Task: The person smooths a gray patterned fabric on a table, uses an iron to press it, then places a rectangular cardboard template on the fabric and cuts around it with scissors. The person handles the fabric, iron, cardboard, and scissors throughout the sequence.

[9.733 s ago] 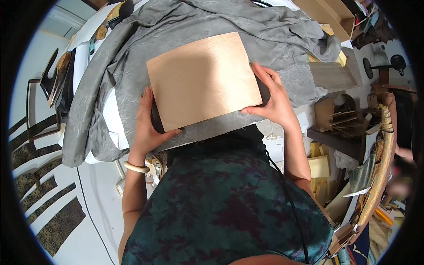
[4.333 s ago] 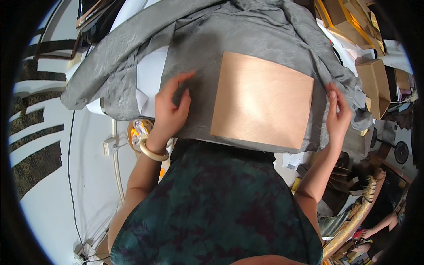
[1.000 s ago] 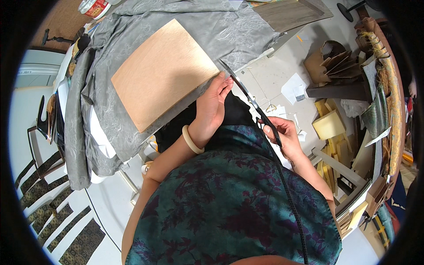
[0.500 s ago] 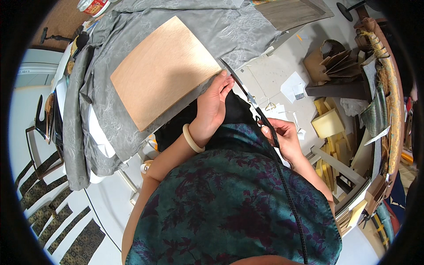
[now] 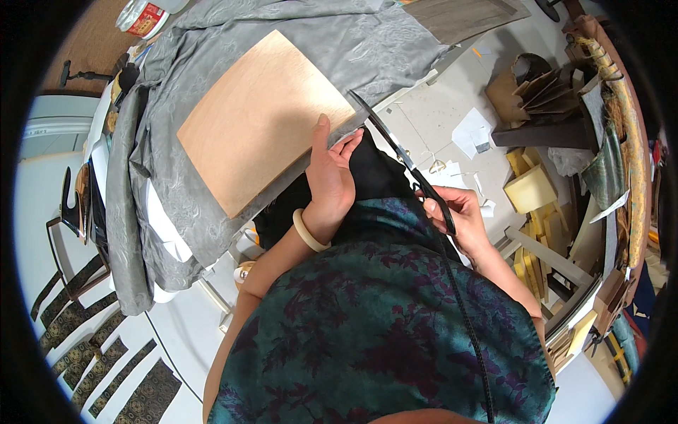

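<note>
A thin, light wooden board (image 5: 261,124) lies on grey patterned fabric (image 5: 395,53) spread over the table. My left hand (image 5: 330,177), wearing a pale bangle, is at the board's near right edge. Its thumb is stretched onto the board, while the fingers extend beside the fabric's edge, apart from the thumb. Long black-handled scissors (image 5: 404,155) are in my right hand (image 5: 462,219), fingers wrapped in the handles. Their blades point up and left, the tip lying by the board's right corner over the fabric edge.
Left, dark patterned fabric strips (image 5: 145,396) lie on a white surface. A white tub (image 5: 141,18) stands at the far left. On the right are a cardboard box (image 5: 519,92), yellow foam pieces (image 5: 530,189) and fabric rolls (image 5: 618,141). Paper scraps (image 5: 470,134) litter the floor.
My left thumb has spread away from the fingers and onto the board; the hand has shifted slightly left and down. The scissors stay near the board's right corner. The view has shifted a little.
</note>
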{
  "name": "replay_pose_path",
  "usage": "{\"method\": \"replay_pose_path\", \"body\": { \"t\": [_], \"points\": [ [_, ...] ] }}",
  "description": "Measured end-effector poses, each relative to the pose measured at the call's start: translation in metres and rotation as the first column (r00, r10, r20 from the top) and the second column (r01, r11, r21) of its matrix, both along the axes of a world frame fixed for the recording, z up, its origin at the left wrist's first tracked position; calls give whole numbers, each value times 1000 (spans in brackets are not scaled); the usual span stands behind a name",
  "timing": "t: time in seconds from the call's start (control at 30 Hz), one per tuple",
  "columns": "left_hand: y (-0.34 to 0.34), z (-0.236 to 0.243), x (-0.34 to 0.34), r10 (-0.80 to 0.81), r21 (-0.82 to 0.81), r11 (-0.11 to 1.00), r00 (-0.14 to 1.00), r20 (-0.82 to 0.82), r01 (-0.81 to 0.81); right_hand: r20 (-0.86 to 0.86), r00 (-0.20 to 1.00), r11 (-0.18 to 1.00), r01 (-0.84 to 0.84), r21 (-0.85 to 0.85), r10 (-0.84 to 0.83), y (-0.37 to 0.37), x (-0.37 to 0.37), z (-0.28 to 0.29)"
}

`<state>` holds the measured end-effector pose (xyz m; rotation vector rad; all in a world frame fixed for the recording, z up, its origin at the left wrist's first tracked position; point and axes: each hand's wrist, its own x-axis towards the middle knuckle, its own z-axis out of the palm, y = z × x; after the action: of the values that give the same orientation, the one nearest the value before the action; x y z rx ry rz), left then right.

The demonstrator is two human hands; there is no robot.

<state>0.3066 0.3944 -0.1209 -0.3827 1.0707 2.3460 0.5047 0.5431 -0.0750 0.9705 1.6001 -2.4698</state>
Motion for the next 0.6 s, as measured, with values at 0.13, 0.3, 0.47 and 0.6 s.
{"method": "replay_pose_path", "body": {
  "t": [0.13, 0.3, 0.47, 0.6],
  "points": [
    [2, 2, 0, 30, -10, 999, 999, -12, -30, 37, 999, 1000, -10, 11, 9, 0, -9, 3],
    [-2, 7, 1, 32, 46, 999, 997, -75, -29, 67, 998, 1000, -16, -21, 17, 6, -5, 11],
    [-5, 7, 0, 19, 76, 997, 994, -108, -11, 30, 999, 997, -20, -69, 22, 4, -20, 14],
    [-5, 5, 1, 11, 34, 999, 998, -67, -8, 23, 1000, 997, -9, -81, 11, 3, -27, 9]
  ]
}}
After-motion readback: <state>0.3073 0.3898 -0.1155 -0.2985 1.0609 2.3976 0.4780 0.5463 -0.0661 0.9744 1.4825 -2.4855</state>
